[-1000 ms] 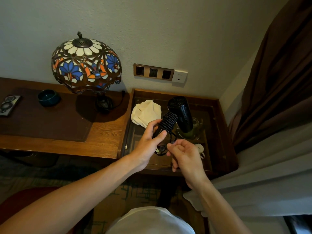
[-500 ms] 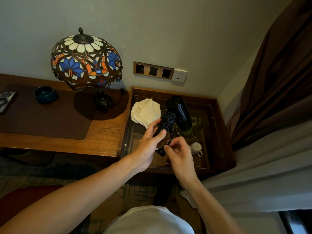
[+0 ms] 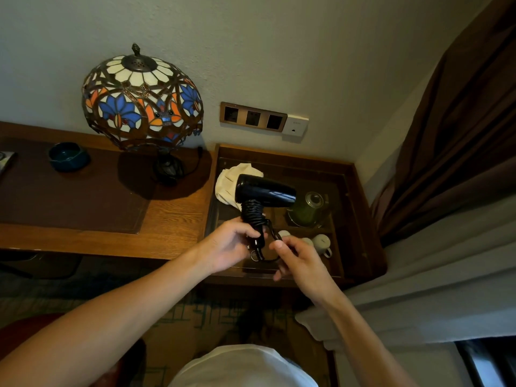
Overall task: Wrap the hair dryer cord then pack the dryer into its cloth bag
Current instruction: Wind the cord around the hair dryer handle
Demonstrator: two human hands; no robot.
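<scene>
I hold a black hair dryer (image 3: 265,191) above the wooden tray table, barrel lying level and pointing right. Its black cord (image 3: 252,212) is coiled tightly around the handle. My left hand (image 3: 227,244) grips the lower end of the handle. My right hand (image 3: 293,261) pinches the loose end of the cord just right of the handle, with a short loop hanging below. The cream cloth bag (image 3: 227,181) lies crumpled on the tray behind the dryer, partly hidden by it.
The tray table (image 3: 363,219) holds a green glass teapot (image 3: 308,209) and white cups (image 3: 321,243). A stained-glass lamp (image 3: 141,97) and a teal bowl (image 3: 68,156) stand on the desk at left. Wall sockets (image 3: 252,117) are above; curtains (image 3: 446,163) hang right.
The dryer has turned: its barrel, earlier tilted up and away, now lies level pointing right, and the handle stands more upright. My right hand has shifted slightly right with the cord end.
</scene>
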